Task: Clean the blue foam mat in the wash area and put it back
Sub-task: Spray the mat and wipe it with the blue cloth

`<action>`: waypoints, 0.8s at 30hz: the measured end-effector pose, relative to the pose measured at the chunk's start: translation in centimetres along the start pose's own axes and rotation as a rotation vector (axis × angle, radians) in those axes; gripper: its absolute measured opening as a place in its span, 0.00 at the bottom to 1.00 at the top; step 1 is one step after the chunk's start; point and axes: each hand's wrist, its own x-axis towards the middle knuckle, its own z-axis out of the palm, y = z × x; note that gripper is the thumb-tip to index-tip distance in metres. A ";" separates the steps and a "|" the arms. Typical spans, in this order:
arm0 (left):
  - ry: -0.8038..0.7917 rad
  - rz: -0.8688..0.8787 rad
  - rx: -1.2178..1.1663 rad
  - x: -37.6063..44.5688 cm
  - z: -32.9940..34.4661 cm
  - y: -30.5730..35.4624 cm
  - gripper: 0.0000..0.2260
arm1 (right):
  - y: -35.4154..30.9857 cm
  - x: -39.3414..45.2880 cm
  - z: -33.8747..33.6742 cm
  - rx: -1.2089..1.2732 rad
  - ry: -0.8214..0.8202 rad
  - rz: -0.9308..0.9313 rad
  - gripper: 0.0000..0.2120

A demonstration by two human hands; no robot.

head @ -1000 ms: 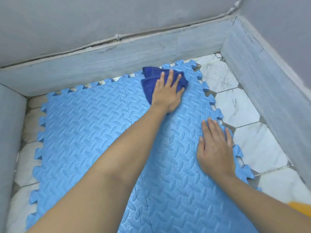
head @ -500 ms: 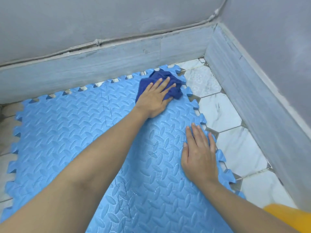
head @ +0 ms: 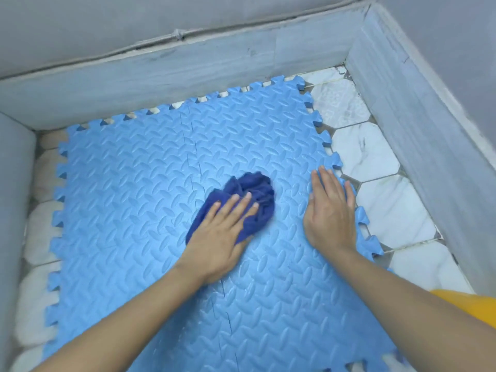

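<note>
The left hand (head: pixel 220 237) lies palm down with fingers spread over a crumpled dark blue cloth (head: pixel 252 200), pressing it flat rather than gripping it; the cloth bunches out beyond the fingertips. Just to its right, the right hand (head: pixel 330 210) rests open and flat, holding nothing, its fingers reaching to the toothed edge of the light blue interlocking foam mat (head: pixel 134 183), which it seems to pin in place.

The mat lies under both hands and spreads well to the left of the left hand and ahead of both, made of joined tiles with an embossed leaf pattern and jigsaw edges. It sits on a white hexagonal-tiled floor (head: pixel 375 157), bare to the right of the right hand, inside low grey walls (head: pixel 188 68) ahead and to either side. A yellow object (head: pixel 472 304) shows at the right forearm; what it is cannot be told.

By its look the mat should be light, soft and bendy, likely to flop or part at the seams if lifted by one corner. The surface shines a little, so it may be damp and slippery. A sound hold would probably be two hands on opposite edges, pinching behind the teeth, or rolling it. The wiping looks mid-way; the left part is not yet under the cloth.
</note>
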 end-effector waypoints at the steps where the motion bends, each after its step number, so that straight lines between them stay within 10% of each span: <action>1: -0.010 -0.135 -0.019 -2.3 0.1 -2.3 0.27 | 0.0 0.0 0.0 0.002 -0.004 0.002 0.26; 5: -0.020 -0.528 -0.079 -13.6 0.1 -7.2 0.29 | -0.2 0.0 -0.2 0.015 -0.010 0.011 0.27; 12: -0.078 -0.130 -0.025 -19.0 2.9 5.7 0.34 | -0.6 -0.4 -0.3 -0.059 -0.006 -0.019 0.24; 19: 0.003 -0.379 -0.056 -19.9 3.0 2.3 0.31 | -9.3 -13.6 -0.8 -0.036 -0.199 -0.292 0.26; 24: 0.153 -0.862 -0.096 -26.5 2.7 -5.9 0.28 | -9.5 -15.3 -0.6 -0.083 -0.282 -0.276 0.29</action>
